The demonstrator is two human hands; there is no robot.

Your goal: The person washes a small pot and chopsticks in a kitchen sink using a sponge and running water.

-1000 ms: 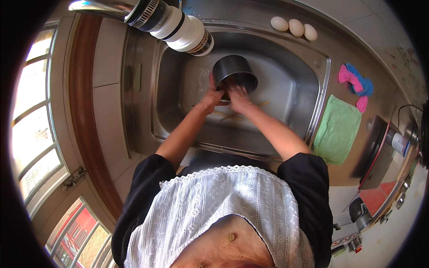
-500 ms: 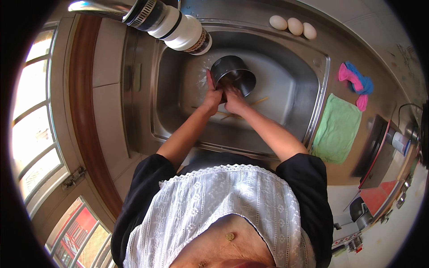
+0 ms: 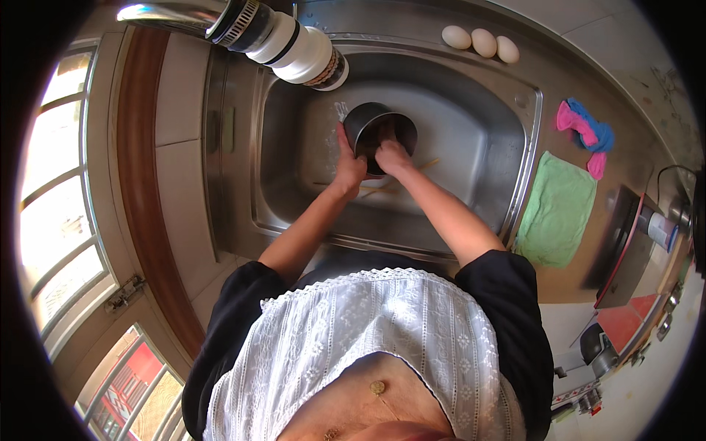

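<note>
A dark metal pot (image 3: 365, 121), tilted with its mouth toward the right, is held low in the steel sink (image 3: 471, 184). My left hand (image 3: 350, 165) grips its left side, thumb near the rim and fingers along the outer wall. My right hand (image 3: 393, 154) reaches into the mouth, with its fingers against the inside; shadow hides most of them, and whether they hold anything is unclear. Thin light-brown sticks (image 3: 429, 164) lie on the sink floor by the pot, partly covered by it and my hands.
A white faucet head (image 3: 301, 55) juts over the sink's far left corner. Three eggs (image 3: 483, 42) rest on the back ledge. On the right counter lie a pink and blue cloth (image 3: 586, 131) and a green cloth (image 3: 557, 209). A window (image 3: 62, 169) stands at the left.
The pot has shifted slightly nearer to me. My right hand has moved up and right from the near rim, deeper into the pot. My left hand keeps hold of its side.
</note>
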